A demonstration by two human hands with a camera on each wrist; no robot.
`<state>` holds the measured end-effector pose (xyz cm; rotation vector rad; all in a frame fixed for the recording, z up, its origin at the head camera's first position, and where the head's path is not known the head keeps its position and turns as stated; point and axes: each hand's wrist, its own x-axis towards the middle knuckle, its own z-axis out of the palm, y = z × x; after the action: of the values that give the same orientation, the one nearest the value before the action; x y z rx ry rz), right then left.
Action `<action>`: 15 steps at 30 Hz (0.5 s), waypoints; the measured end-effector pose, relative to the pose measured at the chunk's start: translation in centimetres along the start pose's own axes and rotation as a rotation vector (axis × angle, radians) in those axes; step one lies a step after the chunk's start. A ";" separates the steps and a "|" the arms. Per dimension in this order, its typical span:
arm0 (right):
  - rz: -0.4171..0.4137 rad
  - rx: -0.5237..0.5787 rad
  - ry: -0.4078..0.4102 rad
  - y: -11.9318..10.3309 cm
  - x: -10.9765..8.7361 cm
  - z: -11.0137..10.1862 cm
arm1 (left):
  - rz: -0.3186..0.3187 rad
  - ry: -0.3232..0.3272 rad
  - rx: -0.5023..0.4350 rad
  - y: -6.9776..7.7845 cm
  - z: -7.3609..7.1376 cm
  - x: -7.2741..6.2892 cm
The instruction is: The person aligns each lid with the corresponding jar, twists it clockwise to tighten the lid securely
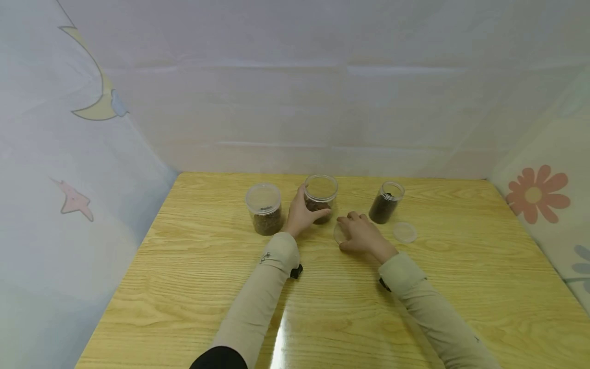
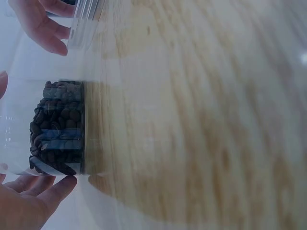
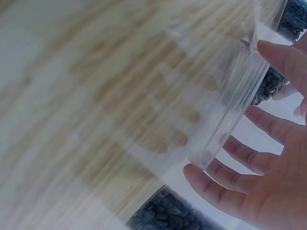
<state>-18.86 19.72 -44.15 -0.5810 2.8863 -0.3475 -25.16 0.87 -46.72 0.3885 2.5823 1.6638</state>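
My left hand [image 1: 300, 214] holds the middle clear jar [image 1: 321, 190] around its side, fingers and thumb spread on opposite sides. Dark coffee beans [image 2: 60, 127] fill its lower part, and its top is uncovered. Just right of this jar, my right hand [image 1: 361, 233] grips a round clear lid [image 3: 232, 110] by its edge, with thumb and fingertips at opposite ends of the rim. The lid is low at the tabletop, partly hidden under the hand in the head view.
A wider jar [image 1: 265, 211] of dark contents stands left of my left hand, its lid on. On the right stands a narrower, uncovered jar [image 1: 384, 204] of dark beans. Another clear lid [image 1: 404, 232] lies flat in front of it. Pale fabric [image 1: 322, 113] hangs behind the wooden table [image 1: 193, 266].
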 end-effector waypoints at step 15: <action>0.095 0.058 0.063 0.3 -1.0 -0.4 | 0.024 -0.017 -0.020 -0.2 -0.1 -0.5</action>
<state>-18.19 20.50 -43.73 -0.4291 2.9406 -0.4408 -24.74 0.56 -46.88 0.4332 2.5568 1.6847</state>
